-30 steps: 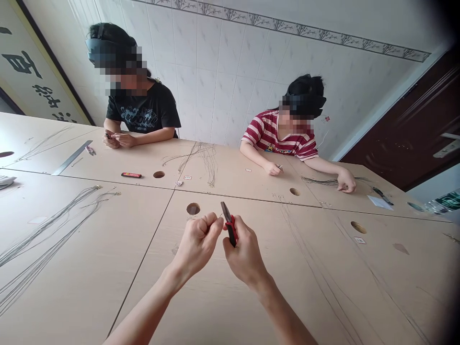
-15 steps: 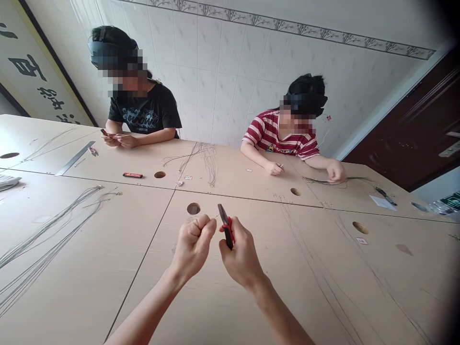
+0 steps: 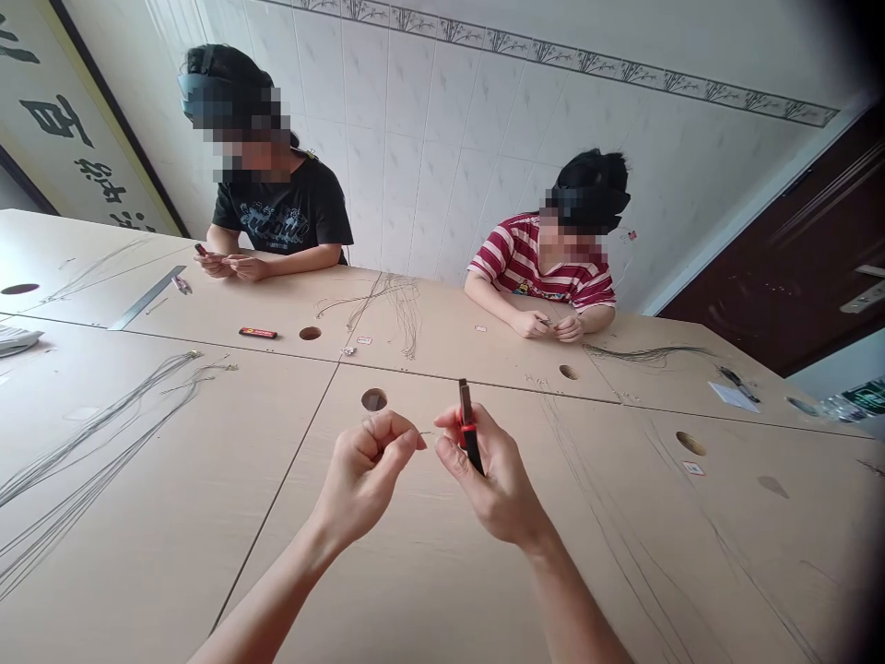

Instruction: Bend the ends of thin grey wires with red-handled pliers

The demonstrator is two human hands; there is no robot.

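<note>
In the head view, my left hand (image 3: pixel 370 468) is closed, with thumb and index finger pinched on a short, thin wire (image 3: pixel 427 432). The wire's free end points toward my right hand (image 3: pixel 494 475). That hand is wrapped round pliers (image 3: pixel 468 429) with red and black handles, their dark jaws pointing away from me. My right thumb and index finger come close to the wire's end; whether they touch it I cannot tell. Both hands are above the pale wooden table (image 3: pixel 387 590).
Bundles of thin wire (image 3: pixel 117 424) lie at the left, loose strands (image 3: pixel 595 498) at the right. Round holes (image 3: pixel 374 399) pierce the tabletop. Across the table sit a person in black (image 3: pixel 283 212) and a person in stripes (image 3: pixel 543 263). A red-black marker-like stick (image 3: pixel 258 333) lies ahead.
My right hand with the pliers has moved right, and the pliers have turned more upright. More wire shows between my hands. The striped-shirt person's hands have come together.
</note>
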